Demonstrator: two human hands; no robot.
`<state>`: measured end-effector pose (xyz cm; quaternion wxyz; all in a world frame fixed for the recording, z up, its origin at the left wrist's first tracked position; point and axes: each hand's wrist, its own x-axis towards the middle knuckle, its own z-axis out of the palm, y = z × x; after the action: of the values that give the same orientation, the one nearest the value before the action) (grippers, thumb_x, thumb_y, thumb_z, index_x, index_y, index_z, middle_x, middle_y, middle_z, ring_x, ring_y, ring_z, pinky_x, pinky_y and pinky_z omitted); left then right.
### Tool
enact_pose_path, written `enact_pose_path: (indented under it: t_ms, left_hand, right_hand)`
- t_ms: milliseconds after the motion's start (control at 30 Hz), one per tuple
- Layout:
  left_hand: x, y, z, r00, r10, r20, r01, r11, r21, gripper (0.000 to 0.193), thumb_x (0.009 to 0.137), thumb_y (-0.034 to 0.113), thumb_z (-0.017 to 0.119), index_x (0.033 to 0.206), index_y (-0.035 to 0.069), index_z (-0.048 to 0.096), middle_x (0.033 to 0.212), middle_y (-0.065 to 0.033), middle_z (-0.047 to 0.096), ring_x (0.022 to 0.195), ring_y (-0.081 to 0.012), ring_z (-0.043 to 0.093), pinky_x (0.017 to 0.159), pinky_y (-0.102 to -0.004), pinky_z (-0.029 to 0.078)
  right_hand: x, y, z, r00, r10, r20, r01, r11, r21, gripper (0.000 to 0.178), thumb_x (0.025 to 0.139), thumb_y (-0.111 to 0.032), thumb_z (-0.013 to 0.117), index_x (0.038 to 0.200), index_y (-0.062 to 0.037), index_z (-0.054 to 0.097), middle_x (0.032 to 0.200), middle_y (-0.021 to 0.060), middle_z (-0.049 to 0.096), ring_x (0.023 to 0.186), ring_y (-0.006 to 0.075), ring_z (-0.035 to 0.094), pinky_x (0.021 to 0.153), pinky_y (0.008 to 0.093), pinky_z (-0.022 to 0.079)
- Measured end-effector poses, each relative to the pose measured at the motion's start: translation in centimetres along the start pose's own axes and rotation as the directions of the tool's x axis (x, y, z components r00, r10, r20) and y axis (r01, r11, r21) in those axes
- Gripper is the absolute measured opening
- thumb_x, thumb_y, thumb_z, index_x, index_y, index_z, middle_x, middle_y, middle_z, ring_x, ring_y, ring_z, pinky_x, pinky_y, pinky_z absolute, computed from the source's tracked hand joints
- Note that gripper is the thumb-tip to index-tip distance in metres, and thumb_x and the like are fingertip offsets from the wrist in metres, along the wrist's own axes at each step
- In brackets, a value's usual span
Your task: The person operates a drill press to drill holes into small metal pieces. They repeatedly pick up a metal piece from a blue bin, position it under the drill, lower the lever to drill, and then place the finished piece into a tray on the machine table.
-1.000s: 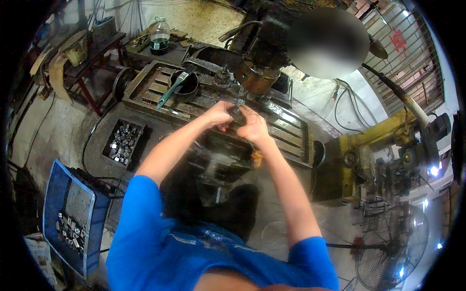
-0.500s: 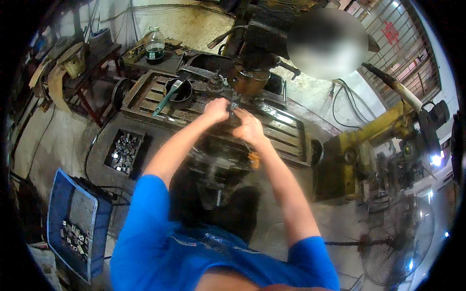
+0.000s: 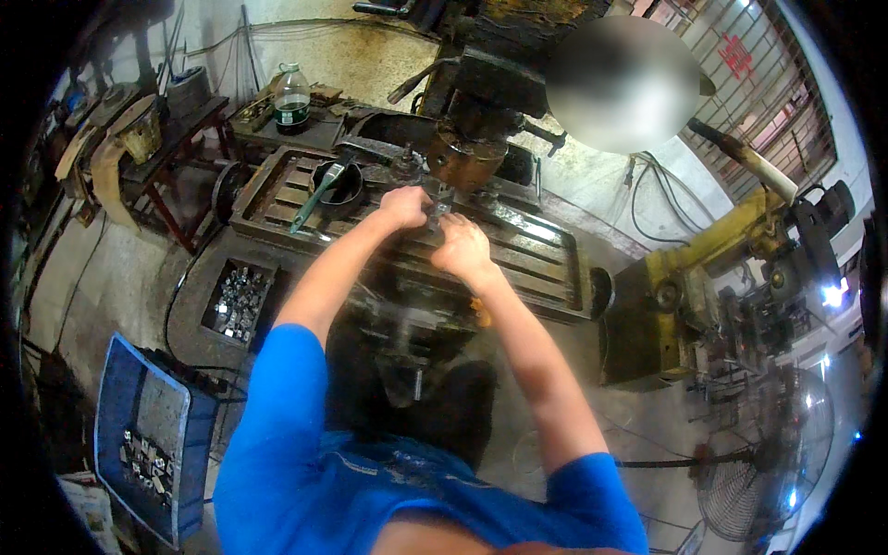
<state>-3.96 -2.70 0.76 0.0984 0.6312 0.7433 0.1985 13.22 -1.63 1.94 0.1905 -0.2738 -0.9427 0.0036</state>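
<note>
Before the left end of the slotted dark metal counter (image 3: 529, 252), small shiny metal pieces (image 3: 240, 301) are held in a rectangular black tray (image 3: 265, 307). On its left half, a green-handled brush (image 3: 316, 198) is laid across a round black pan (image 3: 346, 201). At counter centre, left hand (image 3: 407, 207) curled, a small grey metal part (image 3: 438, 219) is flanked, right hand (image 3: 462, 246) half-spread; whether it is gripped cannot be told.

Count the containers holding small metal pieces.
2: a dark tray at picture left, and a blue crate at lower left. Others may be hidden.
</note>
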Motion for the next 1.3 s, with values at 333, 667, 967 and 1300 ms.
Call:
enact_pose_path:
  t_ms: [333,667,967,1300]
  left_hand:
    - [-2.7,-1.0,-2.1,0.969,0.135,-0.207,-0.099,0.979,0.176,0.020,0.067,0.026,0.061,0.081,0.012,0.067,0.074,-0.0128,0.063,0.072,-0.0296,0.061,0.065,-0.0403,0.050]
    - [-0.5,-0.2,1.6,0.985,0.066,-0.160,-0.065,0.998,0.009,0.024,0.070,0.025,0.062,0.091,0.018,0.068,0.085,-0.0109,0.064,0.081,-0.0289,0.061,0.072,-0.0399,0.049]
    - [-3.3,-2.5,-2.4,0.971,0.073,-0.226,-0.026,0.978,0.205,0.019,0.064,0.016,0.061,0.082,0.010,0.065,0.078,-0.0133,0.063,0.076,-0.0305,0.061,0.065,-0.0413,0.049]
    - [-1.6,0.5,0.9,0.979,0.002,-0.203,0.010,0.998,0.058,0.017,0.065,0.022,0.061,0.075,0.009,0.065,0.082,-0.0171,0.063,0.080,-0.0332,0.061,0.070,-0.0424,0.049]
  right_hand:
    - [0.5,-1.0,-0.6,0.992,0.088,0.088,-0.081,0.994,-0.076,0.046,0.057,-0.018,0.061,0.099,0.0007,0.058,0.109,0.0142,0.055,0.107,0.0258,0.050,0.093,0.0382,0.038]
    - [0.1,-1.1,-2.6,0.977,0.139,0.161,-0.153,0.985,0.078,0.050,0.056,-0.017,0.060,0.103,0.0010,0.057,0.115,0.0207,0.050,0.104,0.0311,0.052,0.088,0.0373,0.044]
    - [1.6,-0.8,0.6,0.960,0.232,0.155,-0.241,0.970,0.044,0.043,0.056,-0.017,0.061,0.093,0.0035,0.061,0.120,0.0259,0.043,0.104,0.0365,0.050,0.087,0.0382,0.044]
    - [0.4,-1.0,-2.9,0.976,0.166,0.141,-0.200,0.938,0.283,0.038,0.054,-0.020,0.056,0.086,0.0000,0.064,0.094,0.0205,0.059,0.094,0.0349,0.055,0.084,0.0381,0.044]
